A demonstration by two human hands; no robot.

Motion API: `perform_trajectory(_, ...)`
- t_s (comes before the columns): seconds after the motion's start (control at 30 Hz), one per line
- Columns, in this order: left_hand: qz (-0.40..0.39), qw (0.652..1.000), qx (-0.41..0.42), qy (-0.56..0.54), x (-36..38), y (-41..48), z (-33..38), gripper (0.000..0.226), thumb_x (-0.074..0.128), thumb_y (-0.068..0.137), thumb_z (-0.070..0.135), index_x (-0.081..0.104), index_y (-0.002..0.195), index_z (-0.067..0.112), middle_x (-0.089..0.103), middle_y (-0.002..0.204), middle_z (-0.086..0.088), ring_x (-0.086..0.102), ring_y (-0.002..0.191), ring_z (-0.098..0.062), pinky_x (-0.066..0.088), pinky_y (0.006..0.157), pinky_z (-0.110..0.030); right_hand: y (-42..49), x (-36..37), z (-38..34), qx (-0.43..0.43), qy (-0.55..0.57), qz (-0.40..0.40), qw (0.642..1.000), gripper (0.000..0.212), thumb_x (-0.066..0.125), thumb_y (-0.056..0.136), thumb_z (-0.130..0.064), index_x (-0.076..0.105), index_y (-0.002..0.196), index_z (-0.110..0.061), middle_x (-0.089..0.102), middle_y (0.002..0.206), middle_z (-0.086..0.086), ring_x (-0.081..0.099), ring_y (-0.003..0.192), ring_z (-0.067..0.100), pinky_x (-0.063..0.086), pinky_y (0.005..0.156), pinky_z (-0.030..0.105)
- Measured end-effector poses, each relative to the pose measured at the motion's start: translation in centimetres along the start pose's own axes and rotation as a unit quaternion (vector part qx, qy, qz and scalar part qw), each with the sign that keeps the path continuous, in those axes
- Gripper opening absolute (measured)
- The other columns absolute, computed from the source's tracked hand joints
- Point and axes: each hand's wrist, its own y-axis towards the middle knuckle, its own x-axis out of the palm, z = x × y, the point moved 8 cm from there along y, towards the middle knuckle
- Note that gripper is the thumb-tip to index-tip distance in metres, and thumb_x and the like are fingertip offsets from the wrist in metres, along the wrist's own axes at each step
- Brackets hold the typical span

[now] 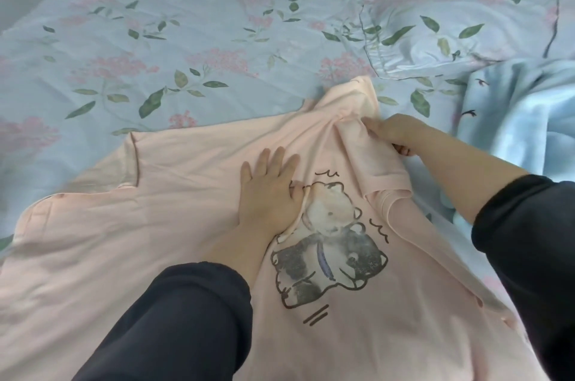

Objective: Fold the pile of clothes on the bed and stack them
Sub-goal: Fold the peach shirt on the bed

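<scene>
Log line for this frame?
step: folding pink T-shirt | left hand: flat, pressing shirt | right hand: grips bunched shirt fabric | surface: floral bedspread

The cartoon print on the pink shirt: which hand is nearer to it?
Left. The left hand lies flat against the cartoon print; the right hand grips the sleeve farther off.

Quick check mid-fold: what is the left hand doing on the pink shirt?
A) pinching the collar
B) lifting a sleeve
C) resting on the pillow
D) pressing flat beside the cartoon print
D: the left hand lies flat, fingers straight, on the pink shirt just left of the cartoon print, while the right hand grips a bunched fold.
</scene>
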Motion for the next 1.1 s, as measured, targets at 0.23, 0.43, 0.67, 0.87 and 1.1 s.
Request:
perform_trajectory(0.23, -0.009, 1.0, -0.002, 0.011, -0.3, -0.1, 0.2, 0.057, 0.016, 0.095, 0.043, 0.016, 0.151, 0.033, 0.006, 0.161, 0.005, -0.001, 0.147, -0.019, 0.002, 0.117, -0.05, -1.6, -1.6, 1.3, -0.065, -0.005, 0.072, 0.995, 0.02, 0.059, 0.09, -0.02, 0.055, 0.094, -0.001, 0.061, 0.109, 0.02, 0.059, 0.089, 0.032, 0.047, 0.074, 0.034)
perform_trajectory(0.43, -0.009, 1.0, 0.001, 0.023, -0.2, -0.1, 0.0, 0.057, 0.015, 0.096, 0.044, 0.014, 0.151, 0.033, 0.005, 0.161, 0.005, -0.002, 0.148, -0.019, 0.002, 0.117, -0.05, -0.9, -5.3, 5.5, -0.019, 0.051, 0.274, 0.96, 0.03, 0.043, 0.091, -0.003, 0.051, 0.119, -0.001, 0.059, 0.116, 0.024, 0.055, 0.109, 0.039, 0.044, 0.085, 0.037)
perform_trajectory(0.67, -0.014, 0.999, -0.003, 0.031, -0.1, 0.2, 0.0, 0.055, 0.018, 0.097, 0.041, 0.014, 0.151, 0.033, 0.005, 0.161, 0.005, -0.001, 0.148, -0.019, 0.003, 0.116, -0.049, -3.1, -3.0, 3.2, -0.072, -0.117, 0.234, 0.962, 0.046, 0.041, 0.091, -0.01, 0.033, 0.136, -0.002, 0.041, 0.134, 0.019, 0.04, 0.122, 0.035, 0.039, 0.098, 0.042)
perform_trajectory(0.87, -0.029, 0.998, 0.015, 0.048, -0.9, -0.9, 0.7, 0.053, 0.009, 0.1, 0.039, 0.017, 0.151, 0.029, 0.012, 0.16, 0.003, 0.007, 0.147, -0.02, 0.009, 0.116, -0.046, -13.4, -1.8, 5.3, -0.151, -0.081, 0.284, 0.943, 0.015, 0.043, 0.09, -0.019, 0.055, 0.086, -0.012, 0.059, 0.089, 0.012, 0.057, 0.086, 0.032, 0.035, 0.063, 0.032)
perform_trajectory(1.1, -0.063, 0.994, 0.082, 0.025, -1.0, -6.4, 10.0, 0.055, 0.014, 0.1, 0.048, 0.01, 0.152, 0.031, 0.001, 0.161, 0.001, -0.008, 0.147, -0.023, 0.0, 0.115, -0.05, -17.8, 2.3, 12.9, -0.01, -0.147, 0.096, 0.984, 0.029, 0.043, 0.094, -0.04, 0.053, 0.081, -0.016, 0.046, 0.07, -0.004, 0.05, 0.078, 0.02, 0.038, 0.07, 0.029)
